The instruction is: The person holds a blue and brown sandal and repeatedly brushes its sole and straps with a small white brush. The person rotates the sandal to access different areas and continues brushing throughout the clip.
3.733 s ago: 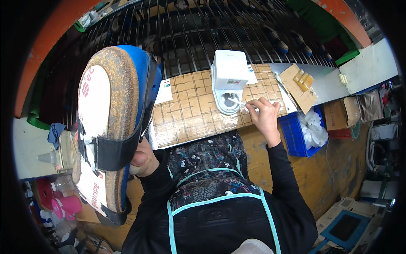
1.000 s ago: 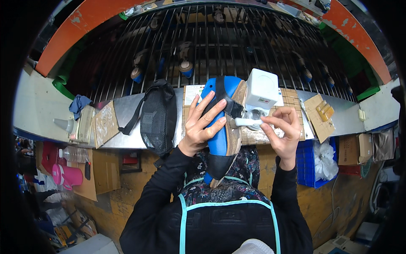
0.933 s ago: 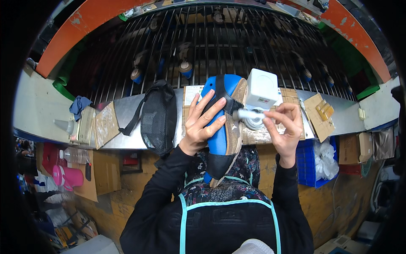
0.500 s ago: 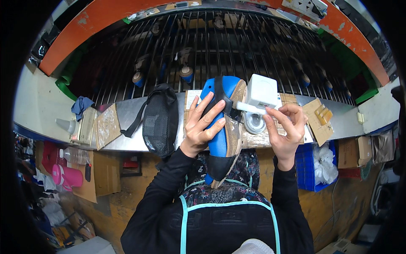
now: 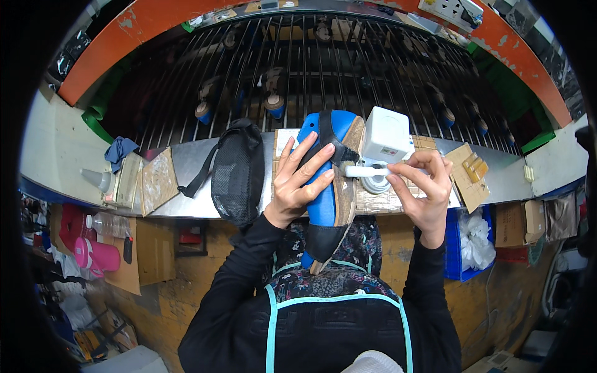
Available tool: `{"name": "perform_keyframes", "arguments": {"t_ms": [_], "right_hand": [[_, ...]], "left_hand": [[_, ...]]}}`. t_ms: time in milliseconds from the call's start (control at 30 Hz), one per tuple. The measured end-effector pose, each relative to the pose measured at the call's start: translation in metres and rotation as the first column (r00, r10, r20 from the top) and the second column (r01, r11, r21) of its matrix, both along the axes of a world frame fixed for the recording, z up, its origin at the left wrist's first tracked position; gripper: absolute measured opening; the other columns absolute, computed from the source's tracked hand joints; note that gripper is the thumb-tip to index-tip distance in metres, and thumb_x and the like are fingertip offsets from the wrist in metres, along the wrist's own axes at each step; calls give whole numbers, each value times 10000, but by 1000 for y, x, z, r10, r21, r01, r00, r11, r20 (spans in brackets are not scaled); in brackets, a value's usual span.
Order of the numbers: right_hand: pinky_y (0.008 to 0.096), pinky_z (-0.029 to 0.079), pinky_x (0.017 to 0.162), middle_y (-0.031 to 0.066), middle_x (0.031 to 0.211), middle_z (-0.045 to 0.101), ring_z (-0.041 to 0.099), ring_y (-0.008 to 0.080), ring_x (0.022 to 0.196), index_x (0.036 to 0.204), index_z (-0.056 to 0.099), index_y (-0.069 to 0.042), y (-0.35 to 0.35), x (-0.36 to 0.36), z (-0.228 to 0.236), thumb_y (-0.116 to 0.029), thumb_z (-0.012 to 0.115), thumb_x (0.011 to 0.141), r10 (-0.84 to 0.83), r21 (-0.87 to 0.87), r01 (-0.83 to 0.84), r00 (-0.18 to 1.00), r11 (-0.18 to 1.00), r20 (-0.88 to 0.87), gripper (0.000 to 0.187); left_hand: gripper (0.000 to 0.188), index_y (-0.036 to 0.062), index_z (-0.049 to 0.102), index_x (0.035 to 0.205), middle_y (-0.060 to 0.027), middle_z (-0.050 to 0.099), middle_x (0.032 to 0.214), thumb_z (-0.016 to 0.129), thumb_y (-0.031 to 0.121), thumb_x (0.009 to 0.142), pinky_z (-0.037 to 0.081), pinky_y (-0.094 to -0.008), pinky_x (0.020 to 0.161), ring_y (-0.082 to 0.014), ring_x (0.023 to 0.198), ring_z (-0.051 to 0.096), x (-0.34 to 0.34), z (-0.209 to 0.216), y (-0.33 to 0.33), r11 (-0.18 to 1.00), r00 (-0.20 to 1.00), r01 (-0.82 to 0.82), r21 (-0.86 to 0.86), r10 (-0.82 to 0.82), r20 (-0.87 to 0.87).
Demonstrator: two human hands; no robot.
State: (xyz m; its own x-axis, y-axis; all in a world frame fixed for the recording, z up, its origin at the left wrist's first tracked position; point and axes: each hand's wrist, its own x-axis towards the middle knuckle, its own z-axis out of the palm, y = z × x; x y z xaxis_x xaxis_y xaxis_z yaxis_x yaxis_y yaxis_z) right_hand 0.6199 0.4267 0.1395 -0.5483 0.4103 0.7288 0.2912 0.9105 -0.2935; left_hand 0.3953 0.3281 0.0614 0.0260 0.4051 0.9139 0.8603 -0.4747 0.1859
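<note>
Across my front lies a sandal (image 5: 328, 245) with black straps and a cork-coloured sole, fitted on a blue shoe last (image 5: 320, 214). My left hand (image 5: 292, 189) is wrapped over the last from the left, fingers spread across the strap and blue side. A slim white brush (image 5: 372, 171) is pinched between the thumb and fingers of my right hand (image 5: 428, 193). Its thick end touches the sole's cork edge. Under the brush sits a round white dish (image 5: 376, 186), partly covered. Just behind stands a white square container (image 5: 387, 133).
A black mesh bag (image 5: 237, 174) lies left of the sandal. Beyond the metal bench edge runs a rack of dark rods (image 5: 292, 74) carrying several more lasts. Cardboard with yellow blocks (image 5: 476, 168) lies at right. Below stands a blue crate (image 5: 454, 242) of white plastic.
The brush has swung level and its thick end has moved slightly down along the sole edge. My right hand has shifted a little with it; my left hand keeps its hold.
</note>
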Motion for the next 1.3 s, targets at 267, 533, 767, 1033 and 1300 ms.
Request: {"name": "perform_keyframes", "arguments": {"t_ms": [267,533,767,1033,1300], "right_hand": [[216,428,621,38,900,574,562,102,739,881,754,-46,5,-6,-17,-59,787,739,110,-298,-157,979,942,-170,146],[226,442,654,52,929,560,557,117,800,924,737,0,-28,-14,-56,-58,750,799,-12,-570,-223,925,791,-379,138],[221,427,635,51,919,557,537,98,762,927,740,1,-58,-3,-70,-45,740,802,-51,-733,-259,927,629,-372,133],[211,418,605,57,919,554,552,100,710,931,745,-20,-51,-20,-67,-51,759,786,-120,-590,-81,949,803,-293,149],[287,287,771,30,917,581,542,118,745,936,754,-84,-41,-29,-65,-92,787,739,-195,-377,117,965,919,-175,200]], "left_hand": [[349,185,547,1127,-158,593,1302,701,149,815,340,-592,1056,-437,1241,514,6,-1,8,991,986,47,128,-66,151],[314,177,524,1097,-159,587,1303,680,128,830,327,-591,1077,-430,1244,510,2,-9,12,970,980,-114,214,75,183],[361,189,527,1121,-155,593,1300,717,187,814,318,-595,1075,-453,1241,505,-10,-18,7,967,981,-187,176,174,84],[372,195,530,1123,-138,608,1283,722,198,805,316,-597,1066,-450,1222,523,-10,-26,3,975,981,-195,106,194,20],[274,236,555,1086,-61,636,1259,666,188,841,333,-590,1054,-417,1194,556,-16,-20,-1,977,973,-207,43,210,-95]]}}
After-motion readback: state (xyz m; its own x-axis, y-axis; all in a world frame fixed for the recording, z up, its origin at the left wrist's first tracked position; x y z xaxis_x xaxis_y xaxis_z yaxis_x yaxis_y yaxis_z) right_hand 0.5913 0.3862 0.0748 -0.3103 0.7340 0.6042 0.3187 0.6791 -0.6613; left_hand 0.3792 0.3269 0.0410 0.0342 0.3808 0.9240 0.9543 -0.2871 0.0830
